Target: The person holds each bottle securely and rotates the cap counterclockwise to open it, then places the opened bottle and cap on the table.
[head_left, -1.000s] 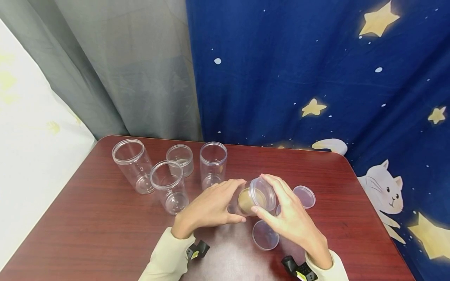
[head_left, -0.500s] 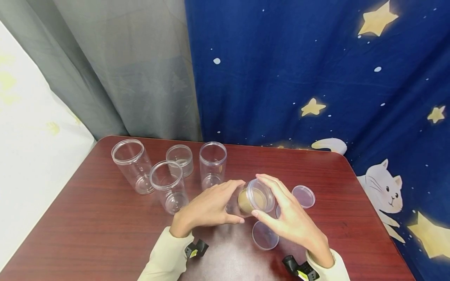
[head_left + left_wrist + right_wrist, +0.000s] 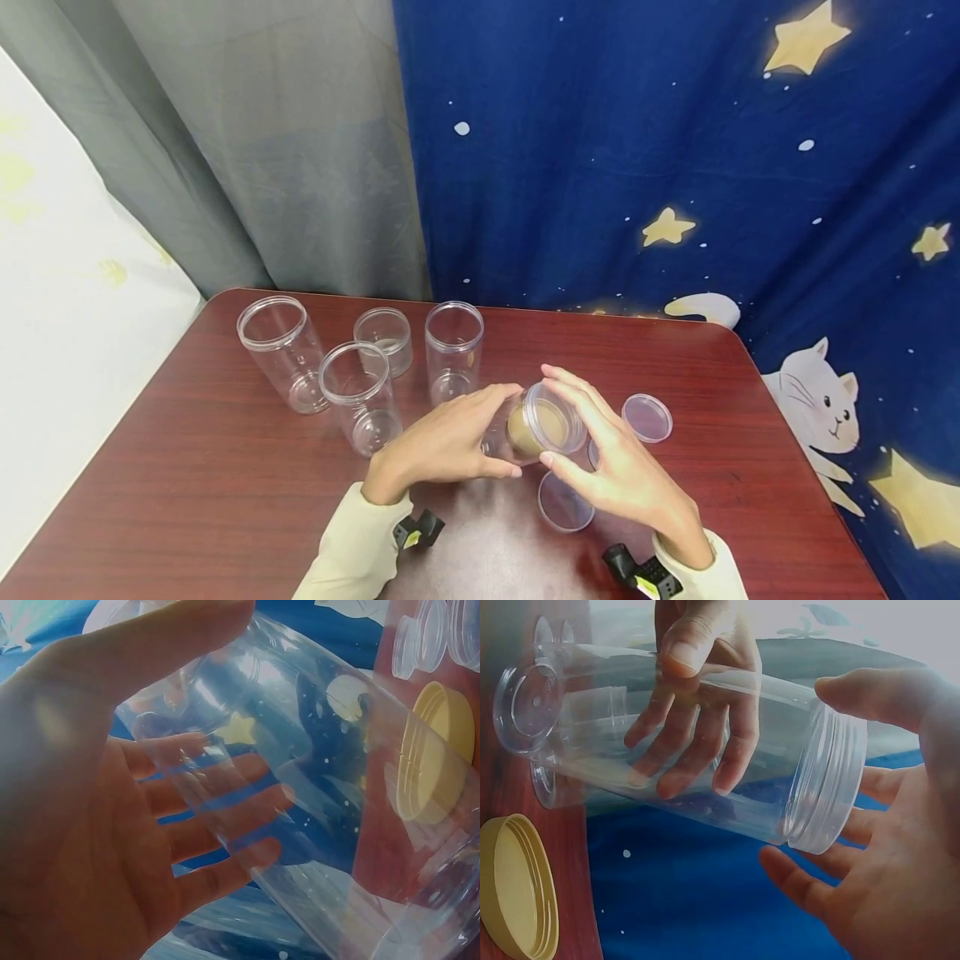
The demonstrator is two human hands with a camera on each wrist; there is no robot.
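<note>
My left hand holds a clear plastic jar round its body, thumb on the near side and fingers behind. The jar is tilted above the table, its ribbed top end toward my right hand. My right thumb and fingers span this ribbed end, the thumb at its edge. Whether a clear lid sits there, I cannot tell. A yellow lid lies on the table, visible through the jar in the head view. Clear round lids lie near my right hand.
Tall clear jars and a short one stand upright without lids on the left and middle of the brown table. Another clear lid lies to the right. Curtains hang behind the table's far edge.
My right fingers have shifted slightly left and up around the jar's top end, and that end has moved a little left. The left hand has stayed nearly still.
</note>
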